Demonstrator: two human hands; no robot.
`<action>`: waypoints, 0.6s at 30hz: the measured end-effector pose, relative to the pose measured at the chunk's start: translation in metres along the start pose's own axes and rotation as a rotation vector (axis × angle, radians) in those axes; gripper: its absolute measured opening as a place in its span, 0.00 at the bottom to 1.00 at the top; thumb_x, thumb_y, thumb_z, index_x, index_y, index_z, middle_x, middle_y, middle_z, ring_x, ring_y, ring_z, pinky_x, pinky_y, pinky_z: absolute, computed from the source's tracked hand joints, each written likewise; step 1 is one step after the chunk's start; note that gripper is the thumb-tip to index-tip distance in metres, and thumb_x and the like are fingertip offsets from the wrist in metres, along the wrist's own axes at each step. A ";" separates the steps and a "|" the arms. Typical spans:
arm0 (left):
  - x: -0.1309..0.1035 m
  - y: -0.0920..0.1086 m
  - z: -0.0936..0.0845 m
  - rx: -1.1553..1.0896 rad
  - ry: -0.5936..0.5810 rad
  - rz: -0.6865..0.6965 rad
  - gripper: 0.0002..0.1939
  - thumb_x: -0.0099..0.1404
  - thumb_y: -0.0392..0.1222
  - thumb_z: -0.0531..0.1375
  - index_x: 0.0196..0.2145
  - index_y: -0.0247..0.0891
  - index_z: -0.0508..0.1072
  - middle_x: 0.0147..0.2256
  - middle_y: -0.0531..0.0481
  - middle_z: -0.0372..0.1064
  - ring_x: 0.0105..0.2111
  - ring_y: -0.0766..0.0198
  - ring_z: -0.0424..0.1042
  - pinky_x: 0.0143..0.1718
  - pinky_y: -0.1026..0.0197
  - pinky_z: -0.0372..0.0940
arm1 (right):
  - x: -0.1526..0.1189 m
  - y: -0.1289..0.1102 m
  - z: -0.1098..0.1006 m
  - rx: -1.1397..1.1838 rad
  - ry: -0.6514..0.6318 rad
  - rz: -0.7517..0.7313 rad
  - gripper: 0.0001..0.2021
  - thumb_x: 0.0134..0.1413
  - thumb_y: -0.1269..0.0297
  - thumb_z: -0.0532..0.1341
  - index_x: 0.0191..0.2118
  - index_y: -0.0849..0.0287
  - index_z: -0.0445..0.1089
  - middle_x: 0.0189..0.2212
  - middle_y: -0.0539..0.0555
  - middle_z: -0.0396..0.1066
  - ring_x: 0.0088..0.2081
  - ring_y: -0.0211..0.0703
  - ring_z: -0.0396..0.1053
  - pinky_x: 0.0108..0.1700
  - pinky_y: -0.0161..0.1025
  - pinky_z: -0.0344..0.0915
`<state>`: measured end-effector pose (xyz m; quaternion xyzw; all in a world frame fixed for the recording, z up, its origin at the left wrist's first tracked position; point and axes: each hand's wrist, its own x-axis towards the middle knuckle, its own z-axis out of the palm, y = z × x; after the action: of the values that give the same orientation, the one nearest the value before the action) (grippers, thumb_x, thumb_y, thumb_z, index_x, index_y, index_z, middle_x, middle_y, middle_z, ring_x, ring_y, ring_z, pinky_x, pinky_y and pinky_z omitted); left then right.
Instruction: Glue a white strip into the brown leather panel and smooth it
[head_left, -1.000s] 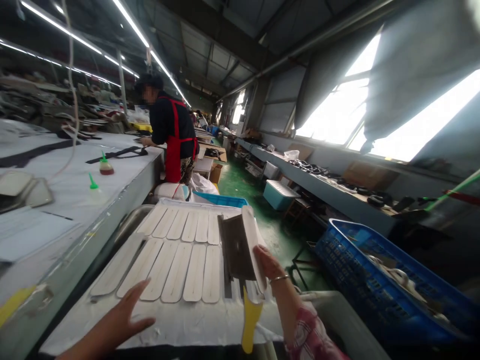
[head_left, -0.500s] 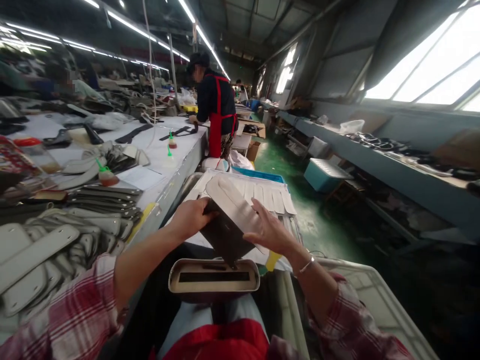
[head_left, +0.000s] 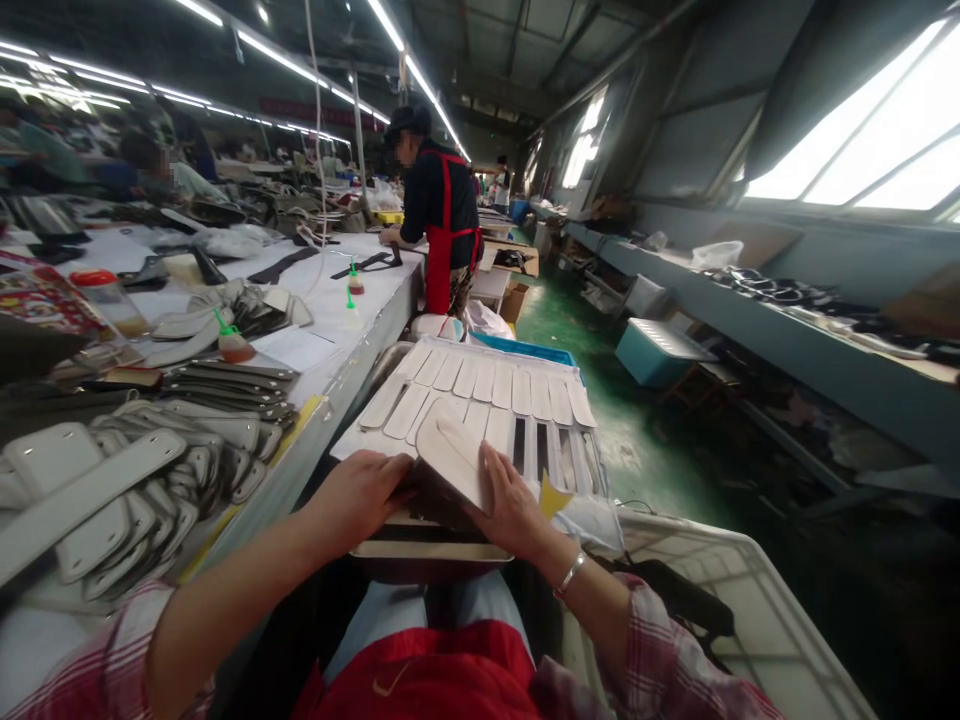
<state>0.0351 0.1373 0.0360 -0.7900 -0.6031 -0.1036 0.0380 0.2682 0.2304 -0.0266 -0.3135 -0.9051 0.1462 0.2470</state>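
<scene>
1. Pale rounded-end flat leather strap piece (head_left: 452,452) — held low over a tan slotted metal mould (head_left: 429,549) at the lap; long axis runs away-left, rounded end pointing far-left.
2. Right hand (head_left: 511,508) flat on its near end; left hand (head_left: 365,494) gripping its left edge — equally near.
3. White tray of like strips (head_left: 390,375) just beyond.

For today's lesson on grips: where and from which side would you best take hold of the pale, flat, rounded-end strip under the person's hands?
The pale flat strip lies tilted on a tan slotted block, far end raised. It is thin, so pinch across its long edges, probably from the right, where the right hand rests on it; the left hand covers the left side.
</scene>
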 end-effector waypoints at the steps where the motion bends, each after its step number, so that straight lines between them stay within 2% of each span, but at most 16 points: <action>1: -0.004 0.002 0.000 -0.010 0.002 -0.006 0.09 0.64 0.44 0.52 0.35 0.34 0.65 0.28 0.47 0.68 0.31 0.57 0.68 0.33 0.59 0.58 | -0.001 0.000 -0.001 0.007 -0.004 -0.025 0.42 0.47 0.60 0.59 0.63 0.64 0.35 0.59 0.64 0.47 0.59 0.53 0.46 0.58 0.51 0.52; 5: -0.012 0.012 -0.006 -0.034 0.031 -0.008 0.08 0.65 0.42 0.51 0.35 0.36 0.65 0.28 0.48 0.68 0.30 0.58 0.67 0.32 0.59 0.56 | -0.001 0.000 -0.005 0.016 -0.005 -0.109 0.41 0.48 0.61 0.59 0.62 0.65 0.35 0.59 0.65 0.47 0.60 0.52 0.44 0.59 0.50 0.52; 9: -0.013 0.012 -0.007 -0.003 0.058 0.017 0.10 0.66 0.42 0.49 0.33 0.36 0.66 0.26 0.49 0.66 0.28 0.60 0.66 0.32 0.59 0.56 | 0.000 0.005 0.006 0.016 0.022 -0.122 0.42 0.47 0.62 0.59 0.62 0.66 0.33 0.58 0.68 0.47 0.59 0.56 0.45 0.56 0.55 0.55; 14: -0.008 0.002 0.017 -0.034 -0.013 0.014 0.10 0.66 0.39 0.48 0.33 0.35 0.67 0.26 0.48 0.66 0.28 0.60 0.66 0.32 0.58 0.57 | -0.002 0.015 0.017 -0.064 -0.003 -0.165 0.44 0.44 0.64 0.59 0.62 0.68 0.33 0.57 0.68 0.48 0.58 0.58 0.48 0.55 0.55 0.54; 16: -0.009 -0.001 0.028 -0.126 -0.063 0.008 0.08 0.63 0.38 0.51 0.33 0.34 0.69 0.27 0.47 0.67 0.29 0.59 0.66 0.34 0.58 0.59 | -0.005 0.018 0.013 -0.128 -0.049 -0.199 0.44 0.42 0.65 0.60 0.62 0.68 0.37 0.56 0.67 0.51 0.55 0.58 0.50 0.55 0.54 0.53; 18: -0.015 -0.007 0.036 -0.274 -0.082 -0.028 0.07 0.58 0.37 0.56 0.35 0.35 0.69 0.32 0.46 0.68 0.35 0.57 0.67 0.39 0.56 0.60 | -0.009 0.020 0.007 -0.206 -0.105 -0.219 0.43 0.40 0.64 0.61 0.62 0.66 0.41 0.56 0.66 0.53 0.53 0.59 0.53 0.53 0.54 0.53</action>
<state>0.0285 0.1314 -0.0027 -0.7828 -0.5954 -0.1529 -0.0963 0.2801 0.2392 -0.0437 -0.2285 -0.9558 0.0406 0.1805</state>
